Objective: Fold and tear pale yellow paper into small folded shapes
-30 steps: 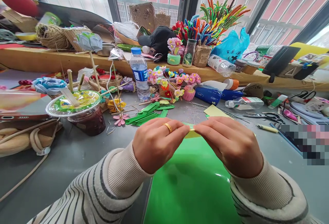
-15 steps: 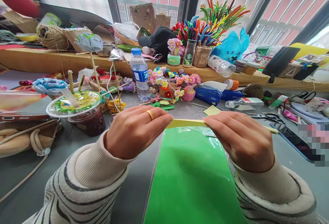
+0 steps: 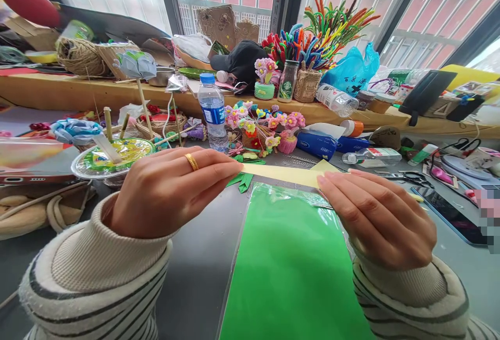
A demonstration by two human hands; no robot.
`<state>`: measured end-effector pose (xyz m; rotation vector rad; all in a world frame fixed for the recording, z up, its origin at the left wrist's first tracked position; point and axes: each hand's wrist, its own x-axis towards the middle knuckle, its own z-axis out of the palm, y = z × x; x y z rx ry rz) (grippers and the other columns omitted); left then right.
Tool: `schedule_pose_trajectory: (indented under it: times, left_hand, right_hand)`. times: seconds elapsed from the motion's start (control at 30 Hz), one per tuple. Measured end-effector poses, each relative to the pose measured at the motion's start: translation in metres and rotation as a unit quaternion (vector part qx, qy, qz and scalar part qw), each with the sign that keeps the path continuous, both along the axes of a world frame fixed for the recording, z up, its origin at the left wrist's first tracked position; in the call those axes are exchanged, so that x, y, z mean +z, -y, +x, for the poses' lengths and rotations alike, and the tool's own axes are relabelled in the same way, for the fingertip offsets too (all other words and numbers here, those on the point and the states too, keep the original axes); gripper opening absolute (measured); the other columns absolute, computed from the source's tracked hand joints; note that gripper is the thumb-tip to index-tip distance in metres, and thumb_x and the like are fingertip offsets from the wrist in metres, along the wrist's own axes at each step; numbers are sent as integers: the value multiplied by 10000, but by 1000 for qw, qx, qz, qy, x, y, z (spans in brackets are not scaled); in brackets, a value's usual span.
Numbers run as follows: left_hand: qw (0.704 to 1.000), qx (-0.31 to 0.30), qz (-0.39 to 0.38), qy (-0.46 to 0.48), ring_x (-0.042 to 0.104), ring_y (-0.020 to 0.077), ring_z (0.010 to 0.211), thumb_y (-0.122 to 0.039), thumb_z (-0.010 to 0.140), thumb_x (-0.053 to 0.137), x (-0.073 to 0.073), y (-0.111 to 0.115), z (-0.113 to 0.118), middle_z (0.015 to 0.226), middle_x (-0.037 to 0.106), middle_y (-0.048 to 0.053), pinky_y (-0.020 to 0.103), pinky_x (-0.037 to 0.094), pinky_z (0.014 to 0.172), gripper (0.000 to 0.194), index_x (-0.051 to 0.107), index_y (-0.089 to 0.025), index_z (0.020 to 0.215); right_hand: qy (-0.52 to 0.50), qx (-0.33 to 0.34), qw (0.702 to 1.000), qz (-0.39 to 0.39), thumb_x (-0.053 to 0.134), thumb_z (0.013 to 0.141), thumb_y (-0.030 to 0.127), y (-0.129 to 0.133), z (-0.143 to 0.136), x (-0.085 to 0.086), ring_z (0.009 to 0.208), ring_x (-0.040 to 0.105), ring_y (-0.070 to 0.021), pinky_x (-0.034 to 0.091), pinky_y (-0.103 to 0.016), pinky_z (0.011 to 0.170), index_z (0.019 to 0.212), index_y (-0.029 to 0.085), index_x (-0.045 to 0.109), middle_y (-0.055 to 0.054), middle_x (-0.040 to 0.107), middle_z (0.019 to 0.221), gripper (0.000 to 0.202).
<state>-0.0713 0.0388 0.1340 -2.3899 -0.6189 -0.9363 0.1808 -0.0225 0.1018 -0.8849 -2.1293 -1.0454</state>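
Observation:
A pale yellow strip of paper (image 3: 283, 174) stretches between my two hands, above the far edge of a green sheet in a clear sleeve (image 3: 292, 267). My left hand (image 3: 179, 191), with a gold ring on one finger, pinches the strip's left end. The right end is pinched by my right hand (image 3: 383, 215). Thumbs of both hands are mostly hidden beneath the fingers. Behind the strip, near my right fingertips, lies another piece of yellow paper (image 3: 326, 167). Folded green paper pieces (image 3: 245, 181) rest on the grey table just beyond my left fingertips.
A lidded drink cup (image 3: 117, 158) stands left, partly behind my left hand. A water bottle (image 3: 212, 113), crocheted flowers (image 3: 265, 124) and a blue tissue pack (image 3: 317, 143) line the back. Black-handled scissors (image 3: 416, 177) and a phone (image 3: 453, 215) lie at right.
My hands have moved apart, the left one leftward and slightly up, the right one a little rightward. More of the yellow strip shows between them, with its broad face turned to view.

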Motion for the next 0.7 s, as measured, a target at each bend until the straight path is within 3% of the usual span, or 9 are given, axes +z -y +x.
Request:
schedule_pose_trajectory:
  times: [0.27,0.4,0.57,0.7]
  left_hand:
    - [998,-7,58,-27,594,117,631,-165,682,586,4,-1,-7,774,669,19,236,457,590,184,620,-163,862]
    - [998,5,54,-20,584,114,640,-169,671,597,2,-2,-7,777,667,-2,242,461,594,186,617,-189,854]
    - [997,74,14,32,550,172,846,-138,667,576,-3,5,8,938,625,11,317,451,755,233,597,-189,893]
    - [998,47,18,40,518,184,945,-155,691,552,-10,15,27,1003,599,27,369,388,873,321,533,-190,1010]
  right_hand:
    - [-26,6,999,39,589,680,93,-5,-1,-1,824,586,-174,480,-306,790,955,100,587,-76,659,842,274]
    - [-26,4,999,34,565,700,92,-7,-1,-2,819,586,-167,477,-303,788,945,115,589,-68,661,832,247]
    - [-22,-3,999,29,528,718,74,-11,-10,-3,778,596,-178,476,-308,757,889,104,609,-73,665,787,191]
    - [-14,10,1000,14,508,729,79,-13,-17,-6,771,595,-185,474,-322,752,884,92,605,-75,665,785,184]
